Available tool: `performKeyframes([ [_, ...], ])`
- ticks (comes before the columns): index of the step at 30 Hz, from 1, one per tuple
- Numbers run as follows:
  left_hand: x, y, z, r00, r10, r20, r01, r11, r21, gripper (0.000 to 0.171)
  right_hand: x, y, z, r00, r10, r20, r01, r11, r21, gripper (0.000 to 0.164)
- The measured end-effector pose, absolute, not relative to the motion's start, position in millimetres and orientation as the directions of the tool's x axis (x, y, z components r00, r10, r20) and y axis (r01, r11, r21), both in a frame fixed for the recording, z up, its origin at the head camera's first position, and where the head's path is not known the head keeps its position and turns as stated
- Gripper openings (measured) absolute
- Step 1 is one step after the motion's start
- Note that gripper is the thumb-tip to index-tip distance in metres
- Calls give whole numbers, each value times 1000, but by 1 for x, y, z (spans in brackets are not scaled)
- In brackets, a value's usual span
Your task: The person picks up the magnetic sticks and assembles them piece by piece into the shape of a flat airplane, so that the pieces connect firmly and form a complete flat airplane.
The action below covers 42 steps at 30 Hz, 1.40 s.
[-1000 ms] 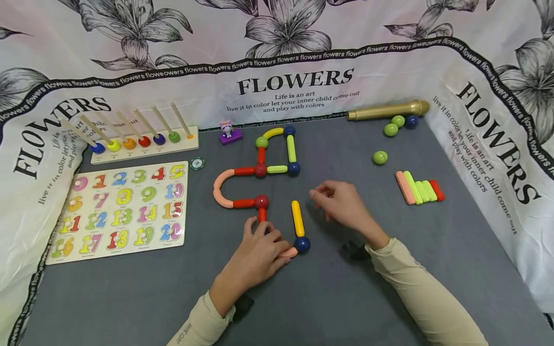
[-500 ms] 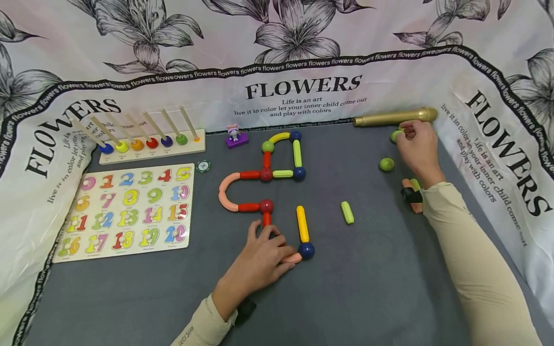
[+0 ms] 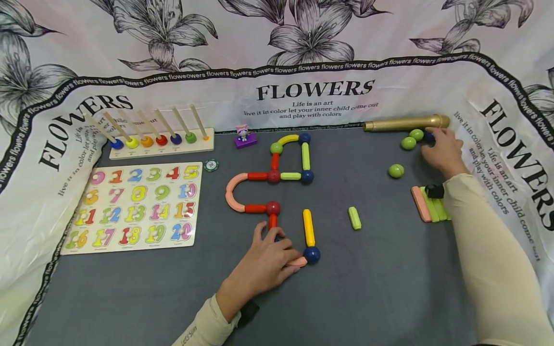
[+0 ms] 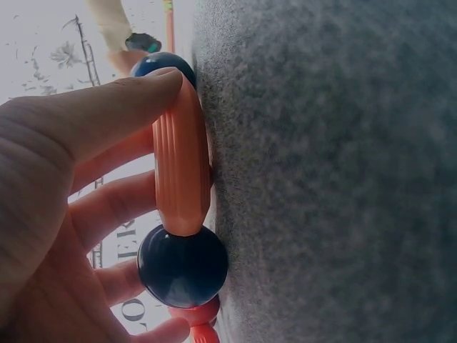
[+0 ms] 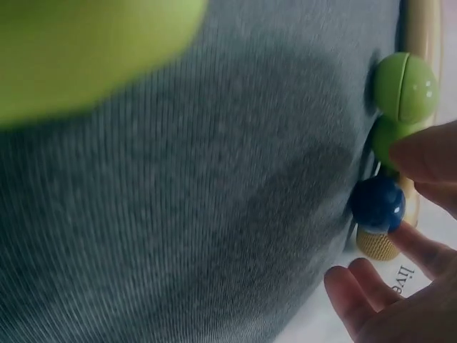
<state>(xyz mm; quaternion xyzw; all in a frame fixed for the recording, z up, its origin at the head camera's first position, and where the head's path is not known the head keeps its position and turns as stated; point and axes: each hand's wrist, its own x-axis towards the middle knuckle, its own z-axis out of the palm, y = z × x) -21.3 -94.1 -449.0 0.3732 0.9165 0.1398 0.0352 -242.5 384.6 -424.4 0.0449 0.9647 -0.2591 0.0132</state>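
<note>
My left hand pinches a salmon curved magnetic stick between thumb and fingers. A dark blue ball adjoins its near end, and another blue ball its far end. From that far ball runs a yellow stick. Further up, red, salmon, green and yellow sticks join balls, among them a red ball, in a winding shape. At the back right my right hand reaches round a loose blue ball. The index fingertip touches it; the thumb appears apart, and the other fingers are spread.
Beside the blue ball lie green balls and a gold microphone-like tube. Several sticks lie by the right forearm. A single light green stick lies mid-table. At left are a number board and a peg rack.
My right hand has moved from the middle to the back right, passing the green balls to the blue one. The light green stick has come into view. My left hand keeps its hold.
</note>
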Motion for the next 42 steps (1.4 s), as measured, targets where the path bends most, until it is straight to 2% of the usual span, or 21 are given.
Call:
performKeyframes([
  [9,-18,-94,-449,-721,692,35,667,680,305,24,-237,395,-417,-984,71,-162,134,896,-424,65],
  [19,-18,-93,-448,-717,697,16,673,685,278,26,-238,405,-411,-980,29,-199,90,948,-304,51],
  [23,-19,-92,-446,-728,685,5,659,699,277,32,-229,400,-403,-982,24,-190,91,931,-353,47],
  [27,-22,-89,-444,-748,664,5,637,716,284,44,-219,377,-390,-993,7,-116,56,903,-427,49],
  [33,-29,-73,-443,-793,609,1,588,765,262,62,-199,323,-383,-996,-84,15,-81,874,-479,47],
  [35,-31,-67,-441,-828,560,12,543,796,267,60,-192,301,-385,-991,-128,27,-125,861,-492,46],
  [40,-39,-49,-433,-932,354,78,359,876,322,38,-176,251,-389,-976,-217,-4,-181,825,-535,41],
  [42,-44,-39,-431,-952,296,78,305,895,325,40,-171,236,-392,-970,-241,-35,-183,816,-549,40],
])
